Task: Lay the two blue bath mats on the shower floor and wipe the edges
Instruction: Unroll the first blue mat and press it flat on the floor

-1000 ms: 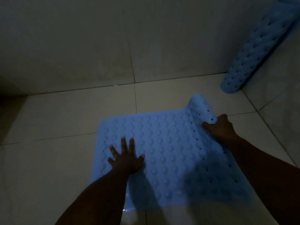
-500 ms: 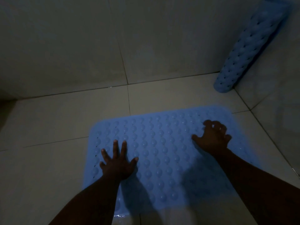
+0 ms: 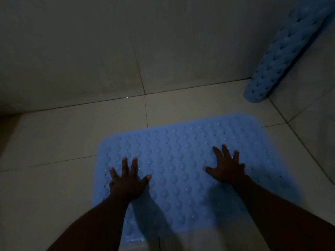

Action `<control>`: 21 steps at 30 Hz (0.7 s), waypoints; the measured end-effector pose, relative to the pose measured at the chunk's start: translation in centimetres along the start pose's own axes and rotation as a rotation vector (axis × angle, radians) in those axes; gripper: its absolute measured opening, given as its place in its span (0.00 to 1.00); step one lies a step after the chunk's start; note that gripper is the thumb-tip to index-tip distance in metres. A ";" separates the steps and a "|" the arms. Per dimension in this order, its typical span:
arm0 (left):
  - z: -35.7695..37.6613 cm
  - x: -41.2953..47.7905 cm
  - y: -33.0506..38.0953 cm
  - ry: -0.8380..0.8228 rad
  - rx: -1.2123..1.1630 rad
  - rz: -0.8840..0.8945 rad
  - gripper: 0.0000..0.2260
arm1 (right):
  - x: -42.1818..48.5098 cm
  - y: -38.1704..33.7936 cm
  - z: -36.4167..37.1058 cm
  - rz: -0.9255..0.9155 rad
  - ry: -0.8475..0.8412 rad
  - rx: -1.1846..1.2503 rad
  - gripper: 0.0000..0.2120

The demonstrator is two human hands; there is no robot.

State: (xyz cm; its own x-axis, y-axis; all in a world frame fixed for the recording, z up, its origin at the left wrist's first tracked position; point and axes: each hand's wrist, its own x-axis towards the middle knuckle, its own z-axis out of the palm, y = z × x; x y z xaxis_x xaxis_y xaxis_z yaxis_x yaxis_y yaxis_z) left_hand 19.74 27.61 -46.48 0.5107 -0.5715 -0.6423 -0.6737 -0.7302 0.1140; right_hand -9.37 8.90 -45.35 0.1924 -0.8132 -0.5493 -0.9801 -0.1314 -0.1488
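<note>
Both the left hand [image 3: 127, 182] and the right hand [image 3: 226, 166] press flat with spread fingers on the blue mat [image 3: 181, 160], probably to stick it to the floor [image 3: 54, 142], while the rolled mat [image 3: 282, 53] leans in the corner.

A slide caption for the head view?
Left hand and right hand press a blue mat on the floor; a rolled mat leans against the wall.

Two mats: flat mat [image 3: 181, 153], rolled mat [image 3: 282, 51]. Two grips: left grip [image 3: 127, 184], right grip [image 3: 226, 169].
</note>
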 end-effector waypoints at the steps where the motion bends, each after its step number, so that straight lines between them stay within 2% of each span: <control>1: 0.2 -0.1 -0.1 0.006 0.008 -0.003 0.44 | -0.1 0.0 0.1 -0.004 0.009 -0.015 0.48; 21: 0.4 -0.5 -0.1 0.020 0.024 -0.008 0.43 | -1.2 0.0 0.9 0.019 0.009 -0.034 0.48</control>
State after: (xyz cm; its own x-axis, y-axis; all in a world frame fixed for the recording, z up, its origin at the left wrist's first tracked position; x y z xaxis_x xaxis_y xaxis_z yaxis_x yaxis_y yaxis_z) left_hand 19.29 28.11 -46.44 0.5262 -0.5736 -0.6278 -0.6822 -0.7255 0.0911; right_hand -9.55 10.36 -45.42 0.1739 -0.8207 -0.5443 -0.9846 -0.1353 -0.1105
